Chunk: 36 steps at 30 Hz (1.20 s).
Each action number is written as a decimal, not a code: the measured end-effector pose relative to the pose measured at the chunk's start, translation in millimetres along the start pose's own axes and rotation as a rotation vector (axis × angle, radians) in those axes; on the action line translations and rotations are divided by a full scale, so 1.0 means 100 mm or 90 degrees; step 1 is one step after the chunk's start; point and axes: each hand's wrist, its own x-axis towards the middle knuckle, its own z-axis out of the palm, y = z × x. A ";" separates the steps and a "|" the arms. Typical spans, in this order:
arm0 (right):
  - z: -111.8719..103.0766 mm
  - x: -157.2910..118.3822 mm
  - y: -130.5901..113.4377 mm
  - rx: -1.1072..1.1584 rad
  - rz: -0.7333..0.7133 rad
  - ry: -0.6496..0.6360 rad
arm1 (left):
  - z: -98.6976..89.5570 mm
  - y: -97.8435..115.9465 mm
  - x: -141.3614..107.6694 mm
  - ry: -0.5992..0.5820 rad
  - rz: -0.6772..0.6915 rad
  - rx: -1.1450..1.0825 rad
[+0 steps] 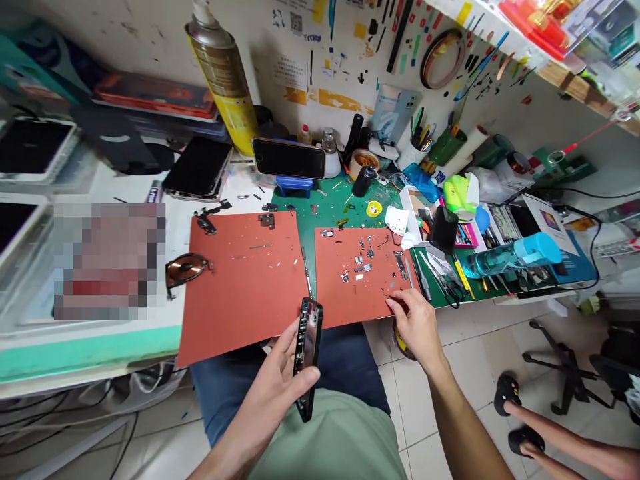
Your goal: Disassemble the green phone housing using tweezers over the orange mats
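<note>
A dark phone housing (311, 333), tilted on its long edge, is held in my left hand (273, 383) above my lap. Its inside shows, with small parts along one side. The thumb of that hand presses near the lower end. My right hand (417, 323) is at the front edge of the right red-brown mat (345, 303), thumb and forefinger pinched together. Whatever lies between those fingertips is too small to make out. Small phone parts and screws (363, 267) lie scattered on this mat, with a dark narrow board (401, 265) near its right side.
A left mat (240, 287) carries a copper coil (187, 268) at its edge. A phone (290, 159) leans on a blue stand behind. Tools (440, 273) and a blue bottle (515, 257) lie at right. Another person's legs (565, 437) show beside a chair (560, 360).
</note>
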 end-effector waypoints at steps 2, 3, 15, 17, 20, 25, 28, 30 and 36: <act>0.03 0.01 -0.01 -0.006 0.010 0.002 | 0.03 0.03 0.00 0.005 0.003 0.062; 0.05 0.02 -0.01 -0.009 0.015 0.005 | 0.05 0.05 0.01 0.008 0.009 0.088; 0.09 0.01 0.01 0.002 0.062 0.036 | 0.05 0.22 -0.01 -0.002 0.043 0.440; 0.04 -0.03 -0.05 0.012 0.074 0.050 | 0.08 0.30 -0.03 -0.002 0.035 0.503; -0.07 -0.13 -0.23 0.069 0.091 0.029 | 0.09 0.40 -0.07 -0.020 0.083 0.628; -0.11 -0.36 -0.63 0.444 0.184 -0.246 | 0.08 0.38 -0.07 -0.071 0.245 0.772; 0.01 -0.46 -0.78 0.551 0.228 -0.326 | 0.14 0.29 -0.09 -0.042 0.266 0.777; 0.07 -0.48 -0.81 0.582 0.226 -0.330 | 0.19 0.25 -0.11 -0.009 0.248 0.752; 0.04 -0.24 -0.85 0.524 0.184 -0.406 | 0.07 0.29 -0.18 -0.029 0.073 0.485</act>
